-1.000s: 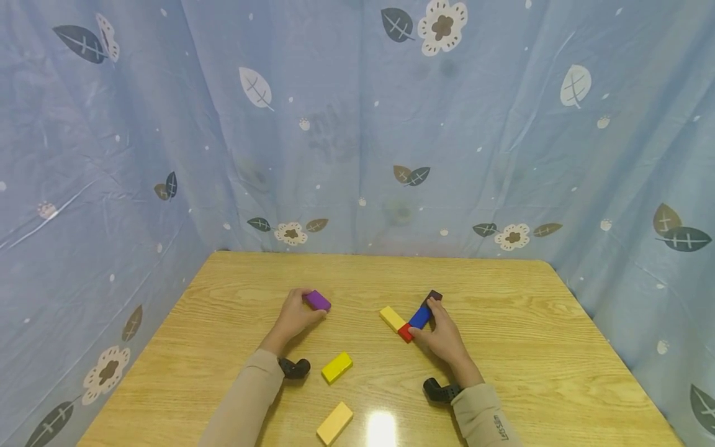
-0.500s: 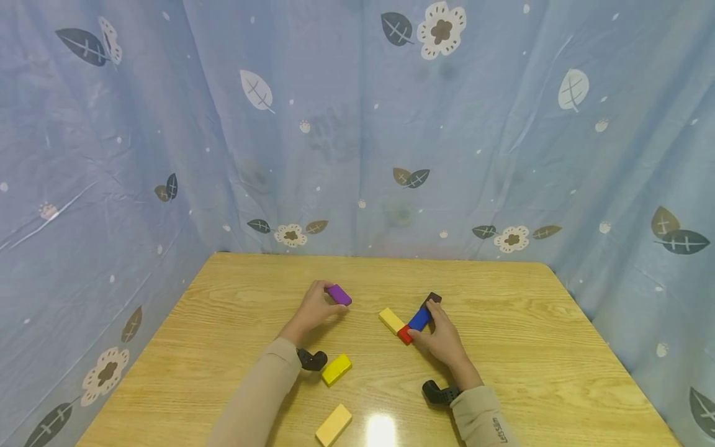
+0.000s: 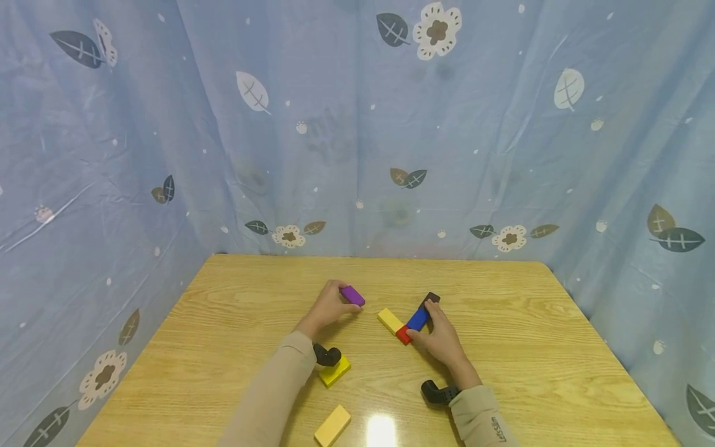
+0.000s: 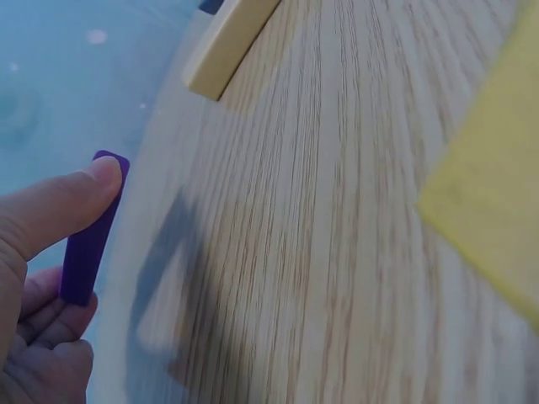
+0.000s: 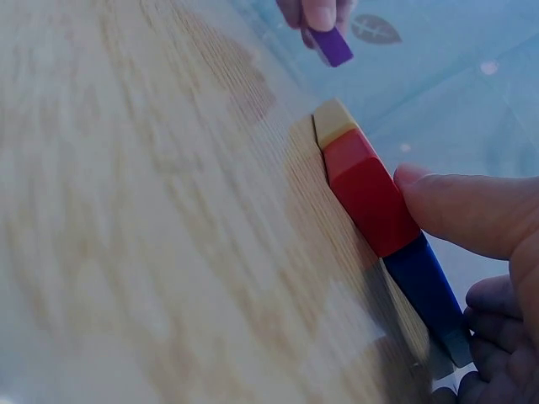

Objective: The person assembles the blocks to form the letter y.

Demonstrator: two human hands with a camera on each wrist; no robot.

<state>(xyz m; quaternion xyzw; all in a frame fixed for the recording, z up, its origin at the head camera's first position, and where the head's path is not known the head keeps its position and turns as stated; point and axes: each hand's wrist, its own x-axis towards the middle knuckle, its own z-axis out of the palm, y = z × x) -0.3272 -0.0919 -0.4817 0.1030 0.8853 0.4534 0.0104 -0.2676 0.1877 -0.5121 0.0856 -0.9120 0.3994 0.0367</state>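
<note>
My left hand (image 3: 328,307) pinches a purple block (image 3: 353,295) between thumb and fingers. In the left wrist view the purple block (image 4: 88,244) is held clear of the table, with its shadow on the wood. Several blocks lie end to end in a bent row: a pale yellow block (image 3: 390,321), a red block (image 3: 403,334), a blue block (image 3: 417,319) and a dark brown or black block (image 3: 432,298). My right hand (image 3: 442,341) holds this row, thumb against the red block and fingers at the dark one, which they partly cover.
A bright yellow block (image 3: 334,374) lies under the left wrist's black camera (image 3: 327,355), partly hidden. A light orange-yellow block (image 3: 332,426) is close to the front. The wooden table (image 3: 530,347) meets a blue patterned curtain (image 3: 357,124) at the back and sides.
My left hand has carried the purple block to the right, closer to the row, and its wrist camera now overlaps the bright yellow block. The right hand has stayed put.
</note>
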